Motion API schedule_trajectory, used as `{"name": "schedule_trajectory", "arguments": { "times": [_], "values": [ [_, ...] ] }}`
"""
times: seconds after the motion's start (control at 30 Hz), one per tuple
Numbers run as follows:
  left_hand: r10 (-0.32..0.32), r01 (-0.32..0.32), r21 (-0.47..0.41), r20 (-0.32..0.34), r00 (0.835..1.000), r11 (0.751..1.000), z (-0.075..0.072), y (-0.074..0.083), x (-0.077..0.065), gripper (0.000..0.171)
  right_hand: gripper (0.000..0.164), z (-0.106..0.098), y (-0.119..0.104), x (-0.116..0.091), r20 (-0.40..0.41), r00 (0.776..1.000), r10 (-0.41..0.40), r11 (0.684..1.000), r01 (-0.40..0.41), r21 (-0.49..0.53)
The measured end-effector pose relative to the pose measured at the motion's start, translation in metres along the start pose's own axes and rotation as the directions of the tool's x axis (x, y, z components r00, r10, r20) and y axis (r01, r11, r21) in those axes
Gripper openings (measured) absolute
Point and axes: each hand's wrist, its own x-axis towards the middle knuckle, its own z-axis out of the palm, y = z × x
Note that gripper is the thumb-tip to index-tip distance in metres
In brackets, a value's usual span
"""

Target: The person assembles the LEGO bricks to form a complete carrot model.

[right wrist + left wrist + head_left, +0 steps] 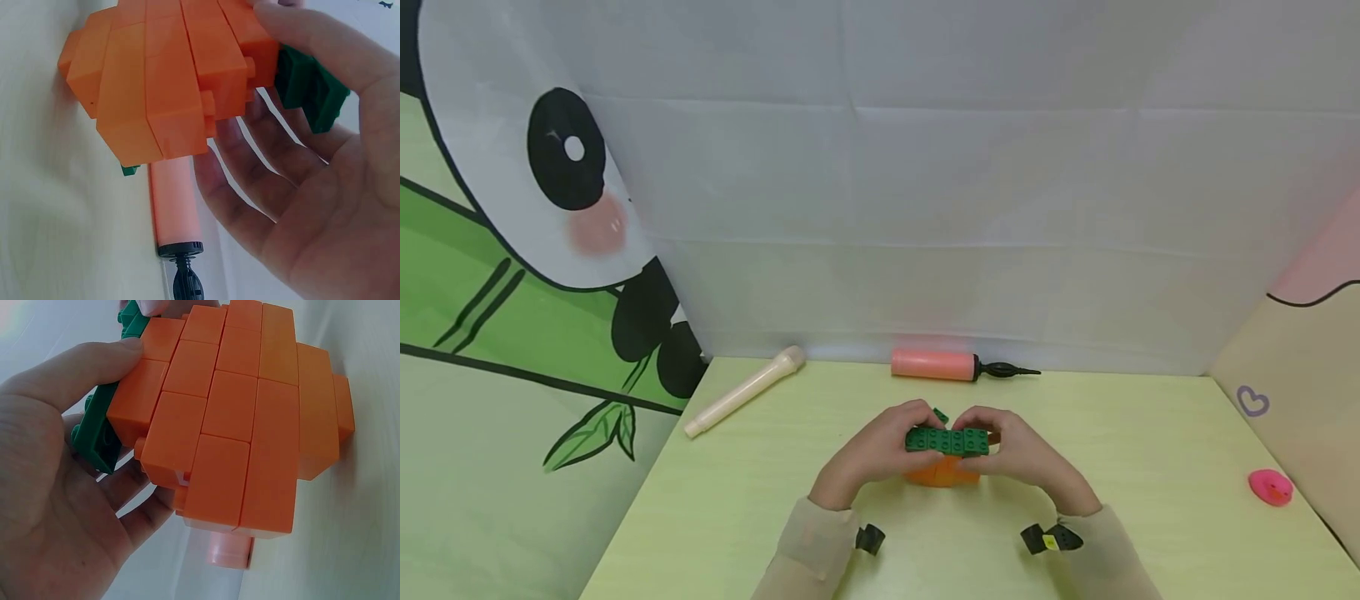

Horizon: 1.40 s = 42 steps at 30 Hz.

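Between the two hands, above the table near its middle, sits a toy-brick build of stepped orange bricks (943, 472) with a row of green studded bricks (947, 441) along the top. My left hand (880, 450) grips it from the left; in the left wrist view its thumb presses the upper orange brick (134, 394) beside a green brick (97, 437), fingers curled behind. The right hand (1026, 450) holds the opposite end, its thumb on the orange bricks (169, 87) and fingers bent behind, near the green bricks (312, 87). A small green piece (940, 414) shows beyond the hands.
At the back of the table lies a coral hand pump (934, 364) with a black nozzle. A pale stick (745, 392) with a rounded end lies back left. Near the right edge is a small pink toy (1271, 487). A white sheet (925, 208) hangs behind.
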Motion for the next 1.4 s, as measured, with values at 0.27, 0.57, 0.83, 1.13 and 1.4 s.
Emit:
{"name": "schedule_trajectory", "arguments": {
  "times": [0.27,0.57,0.83,1.13,1.4],
  "values": [
    [-0.005,0.005,-0.009,0.003,1.000,1.000,0.000,-0.001,0.000,0.024,0.027,0.003,-0.004,-0.001,-0.038,0.999,0.000,0.999,-0.002,-0.043],
    [0.021,-0.021,-0.031,0.000,1.000,0.999,0.000,-0.006,0.000,0.027,0.024,0.005,-0.007,0.000,-0.036,0.999,-0.026,0.999,0.025,-0.034],
    [-0.030,0.031,-0.183,0.007,1.000,0.983,-0.001,-0.018,-0.001,0.015,0.023,0.005,-0.009,0.000,-0.041,0.999,-0.009,0.999,0.007,-0.041],
    [-0.127,0.107,-0.257,-0.061,0.990,0.960,0.000,-0.039,0.004,0.039,0.024,0.014,-0.016,-0.003,-0.042,0.999,0.029,0.999,-0.030,-0.039],
    [-0.185,0.185,-0.016,-0.008,0.983,0.983,0.004,-0.067,0.015,0.025,0.026,0.023,-0.026,-0.008,-0.061,0.996,0.066,0.996,-0.069,-0.049]
  ]
}}
